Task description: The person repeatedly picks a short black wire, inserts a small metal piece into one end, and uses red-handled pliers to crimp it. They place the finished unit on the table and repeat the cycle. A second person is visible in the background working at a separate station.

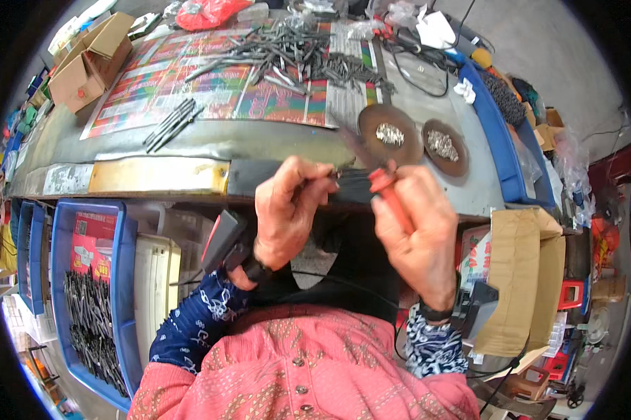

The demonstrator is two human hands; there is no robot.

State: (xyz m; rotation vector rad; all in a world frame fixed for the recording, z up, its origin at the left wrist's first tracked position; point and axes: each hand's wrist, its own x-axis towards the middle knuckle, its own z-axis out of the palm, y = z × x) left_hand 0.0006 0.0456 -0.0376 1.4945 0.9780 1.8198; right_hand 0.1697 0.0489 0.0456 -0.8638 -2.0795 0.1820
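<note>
Left hand: the tips of thumb and forefinger of the left hand (287, 203) are pinched together on a small dark workpiece (336, 173), too small and blurred to be identified further.
Right hand: the red handle of a hand tool (394, 203) is wrapped by the fingers of the right hand (419, 231); its dark shaft is smeared by motion, so the type of tip cannot be told.
Workpiece: it is held above the front edge of the workbench (273, 147), in front of the black edge strip; whether it is braced there cannot be told.
Steadiness: the pinch is best kept firm, and the edge strip could be used as a rest.
Tool path: the tip should be brought in under control, with the left fingertips kept out of its line (a slip would be felt there first).
Silvery parts: the small pieces (390, 134) in the nearer-to-centre brown dish (408, 149) lie just beyond the tool and should not be knocked.
Slender black rods: the small group (172, 127) on the left of the bench is best left undisturbed.
</note>
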